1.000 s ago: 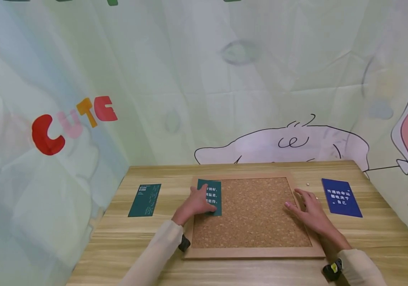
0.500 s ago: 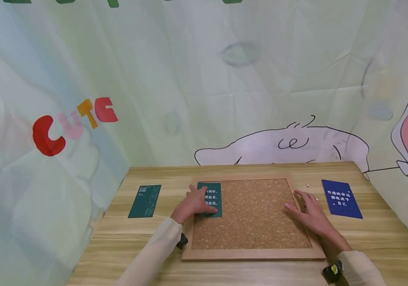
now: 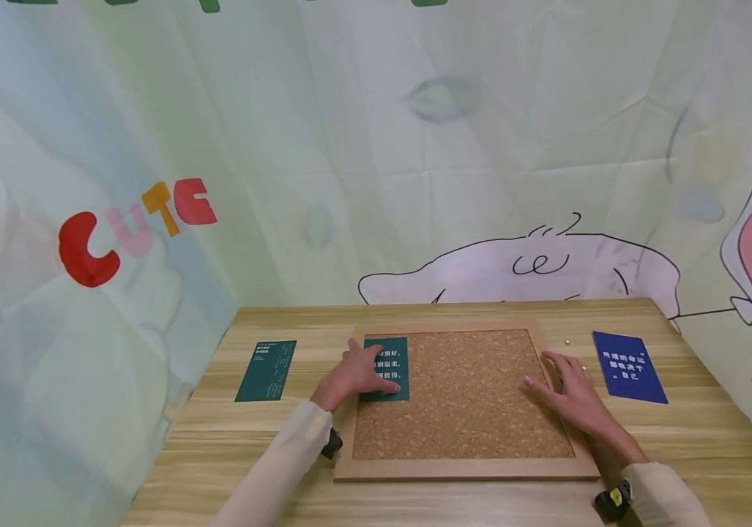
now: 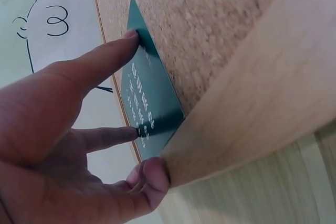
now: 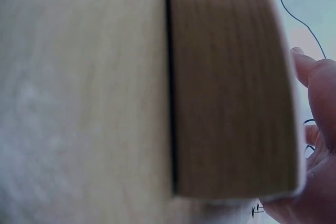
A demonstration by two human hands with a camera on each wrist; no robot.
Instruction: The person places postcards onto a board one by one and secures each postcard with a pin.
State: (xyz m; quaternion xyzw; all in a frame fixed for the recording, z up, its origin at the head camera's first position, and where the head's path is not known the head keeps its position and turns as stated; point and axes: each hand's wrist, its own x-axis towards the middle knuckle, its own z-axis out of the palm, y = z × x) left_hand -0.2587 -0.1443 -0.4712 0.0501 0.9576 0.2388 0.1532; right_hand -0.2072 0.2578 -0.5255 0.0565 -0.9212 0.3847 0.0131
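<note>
A dark green card (image 3: 397,359) with white printed characters lies on the far left corner of a wood-framed cork board (image 3: 474,395). My left hand (image 3: 354,372) rests on this card with thumb and one finger spread; their tips touch its printed face in the left wrist view. Other fingers of that hand bend at the board's wooden frame (image 4: 247,103). My right hand (image 3: 576,395) reaches over the board's right frame strip, fingers spread loosely and holding nothing. In the right wrist view, the frame's side fills the middle and part of the hand (image 5: 320,145) shows at the right edge.
Another green card (image 3: 266,370) lies on the wooden table (image 3: 211,454) left of the board, and a blue card (image 3: 630,366) lies to its right. A tiny shiny piece (image 3: 567,342) sits beyond my right hand. A printed curtain (image 3: 323,146) hangs behind the table.
The card under my left hand has shifted slightly toward me within the cork's corner. The board's near left corner has moved a little left. My right hand stays nearly still.
</note>
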